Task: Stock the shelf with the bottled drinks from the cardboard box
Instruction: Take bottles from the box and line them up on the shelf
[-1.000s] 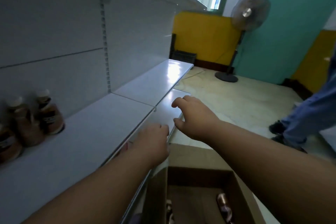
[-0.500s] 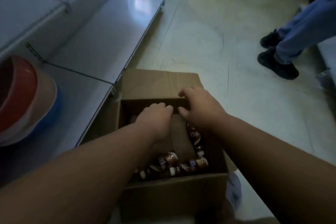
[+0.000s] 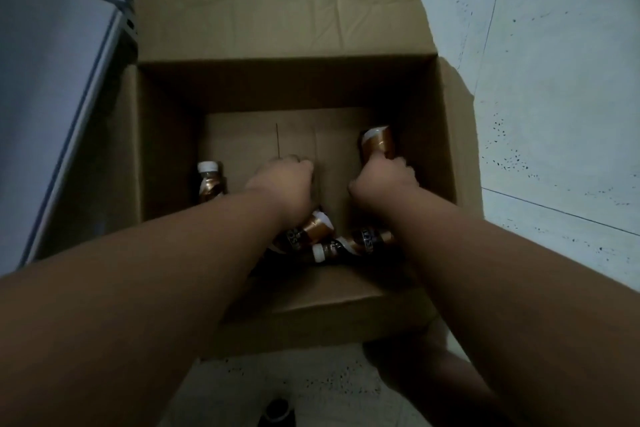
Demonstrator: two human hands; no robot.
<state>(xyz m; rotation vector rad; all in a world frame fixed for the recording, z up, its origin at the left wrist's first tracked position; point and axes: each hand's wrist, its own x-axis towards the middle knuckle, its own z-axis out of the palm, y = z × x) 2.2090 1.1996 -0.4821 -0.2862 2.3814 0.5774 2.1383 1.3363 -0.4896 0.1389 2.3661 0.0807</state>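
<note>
Gripping bottles (image 3: 377, 144) inside cardboard box (image 3: 277, 21), both hands (image 3: 382, 178)

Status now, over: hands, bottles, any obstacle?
Right hand grips bottle. Left hand down in cardboard box, grip unseen. No obstacle seen.

The brown cardboard box (image 3: 277, 31) sits open on the floor, just beside the white shelf (image 3: 45, 80). Small brown bottles with white caps lie inside. One bottle (image 3: 377, 144) is at the right, one (image 3: 209, 184) at the left, and two more (image 3: 349, 244) lie crossed near the front wall.
</note>
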